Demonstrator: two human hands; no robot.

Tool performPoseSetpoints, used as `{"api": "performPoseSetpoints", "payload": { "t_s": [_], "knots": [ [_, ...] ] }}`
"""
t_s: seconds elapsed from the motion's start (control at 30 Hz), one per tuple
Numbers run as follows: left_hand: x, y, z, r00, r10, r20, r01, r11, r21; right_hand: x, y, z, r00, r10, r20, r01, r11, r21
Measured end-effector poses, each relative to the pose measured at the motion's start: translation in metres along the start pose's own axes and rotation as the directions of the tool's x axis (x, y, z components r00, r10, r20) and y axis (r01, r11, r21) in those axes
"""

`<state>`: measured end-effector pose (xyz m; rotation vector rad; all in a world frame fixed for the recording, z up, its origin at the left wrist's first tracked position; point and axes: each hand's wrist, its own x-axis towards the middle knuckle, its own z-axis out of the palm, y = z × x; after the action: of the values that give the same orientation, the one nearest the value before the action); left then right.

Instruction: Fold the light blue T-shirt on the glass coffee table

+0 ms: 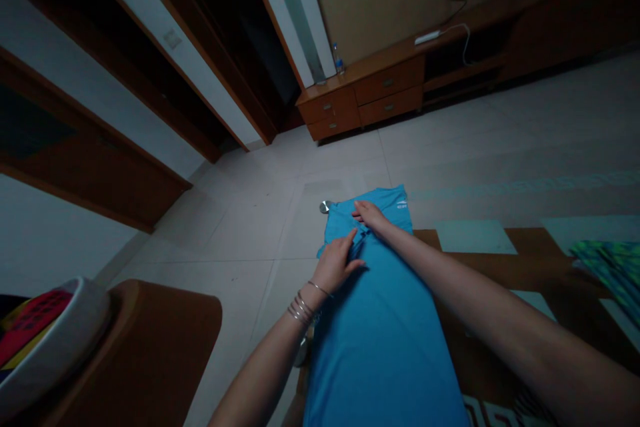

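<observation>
Bare hands, two, both over the far part of one blue garment (385, 340). Left hand (336, 260): thumb and index finger spread apart, a ruck of blue cloth between; cannot tell whether touching or just above it. Right hand (370, 213): fingers curled, tips near the thumb, above the cloth near its far end; cannot tell whether clamped on any of it. Several silvery bangles (301, 309) at the left wrist, exact count unclear. Blue garment, long and narrow as laid, on one brown-and-pale patterned table (530, 240), near end cut off by the bottom of the view; one small white logo (402, 205) at the far right corner. Round metal fittings (325, 207), two in view: one just beside the far left corner of the garment, one by the left forearm. At right on the table, one green-and-blue patterned cloth (610, 273), well apart from both hands. At lower left, one white basket (93, 313) with red and yellow cloth (33, 327) inside, beside one brown rounded furniture piece (170, 327). Across the floor, one wooden low cabinet (350, 88): four drawer fronts with handles, one plastic bottle (339, 63) and one white power strip (427, 38) on top.
</observation>
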<state>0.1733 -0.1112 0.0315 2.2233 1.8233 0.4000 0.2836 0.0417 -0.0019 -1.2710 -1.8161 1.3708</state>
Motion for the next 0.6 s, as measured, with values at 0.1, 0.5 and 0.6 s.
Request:
{"api": "performPoseSetpoints", "payload": {
  "t_s": [0.1,0.5,0.6],
  "knots": [
    [-0.024,0.007,0.011,0.987,-0.055,-0.153,0.068,0.995,0.079,0.003,0.000,-0.007,0.998,0.044,0.034,-0.044,0.999,-0.018],
    [-0.036,-0.032,0.031,0.697,-0.625,-0.352,0.596,0.778,-0.200,-0.011,-0.011,0.014,0.997,0.044,0.069,-0.014,0.921,-0.390],
    [-0.029,-0.036,0.031,0.694,-0.606,-0.388,0.562,0.793,-0.232,-0.005,-0.008,0.011,0.997,0.048,0.068,-0.020,0.932,-0.363]
  ]
}}
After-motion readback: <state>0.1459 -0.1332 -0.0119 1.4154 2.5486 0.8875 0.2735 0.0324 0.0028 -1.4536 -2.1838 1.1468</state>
